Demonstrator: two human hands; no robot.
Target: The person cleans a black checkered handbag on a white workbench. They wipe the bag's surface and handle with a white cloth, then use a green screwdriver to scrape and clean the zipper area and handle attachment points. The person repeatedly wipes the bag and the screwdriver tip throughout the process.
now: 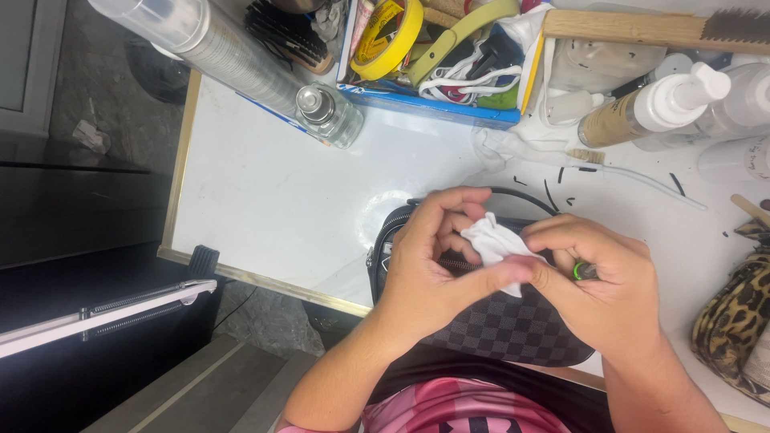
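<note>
Both hands pinch a small white cloth (493,244) over the dark checkered bag (505,325) at the near edge of the white bench (273,192). The left hand (425,265) closes on the cloth; the right hand (597,277) also grips a small green-tipped tool (581,271). It seems best to keep the cloth tight and rub gently.

White worktable (265,192), gold-edged; grey floor (96,88) beyond; dark cabinet (72,208) left.

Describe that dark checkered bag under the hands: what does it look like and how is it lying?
The dark checkered bag looks like coated canvas with a brown-grey check, black trim and a thin black strap arching behind it. It lies on the white table at the near edge. The left hand and right hand rest on it, pinching a small white cloth.
</note>
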